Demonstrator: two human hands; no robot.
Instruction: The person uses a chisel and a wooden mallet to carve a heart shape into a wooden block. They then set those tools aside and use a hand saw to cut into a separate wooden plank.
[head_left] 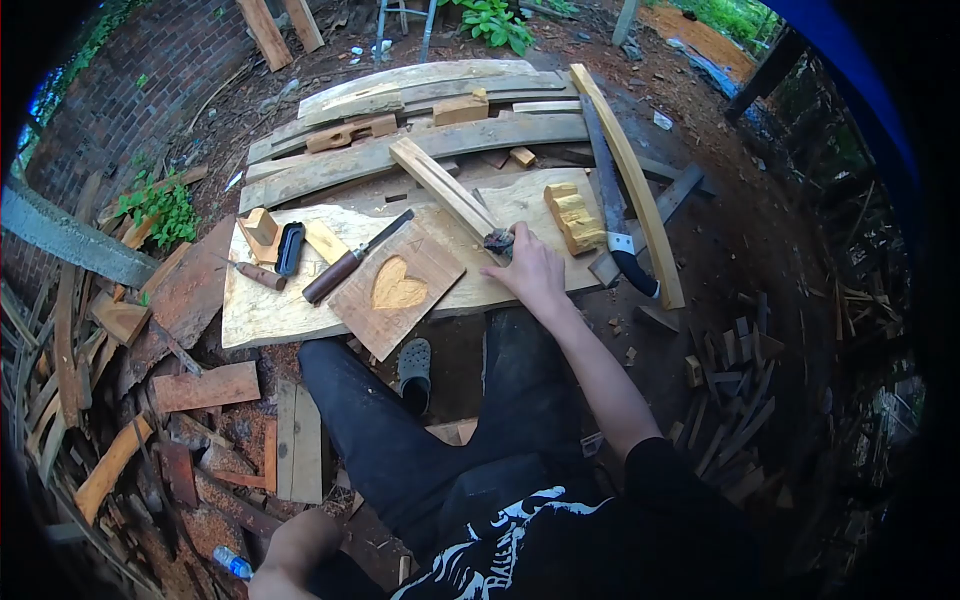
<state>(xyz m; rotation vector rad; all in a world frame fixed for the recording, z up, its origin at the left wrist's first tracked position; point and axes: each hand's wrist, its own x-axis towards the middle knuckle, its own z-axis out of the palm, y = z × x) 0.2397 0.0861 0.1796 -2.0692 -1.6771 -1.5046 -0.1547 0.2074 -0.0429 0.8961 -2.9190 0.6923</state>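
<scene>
My right hand [537, 268] reaches over the workbench, its fingers curled on a small dark mottled bundle [498, 241], perhaps a cloth. That bundle sits at the near end of a long wooden strip [440, 187]. To the left lies a square wooden board [425, 270] with a heart-shaped recess [399, 286] cut into it. A chisel [340, 270] with a dark handle rests beside the board's upper left edge. Only the bent left arm [300, 545] shows at the bottom; my left hand is out of sight.
A handsaw [607, 180] lies right of a yellowish wood block [573, 218], alongside a long batten [640, 190]. On the bench's left are a wooden-handled pointed tool [258, 275] and a black object [289, 248]. Offcuts [205, 387] and a water bottle [232, 561] litter the ground.
</scene>
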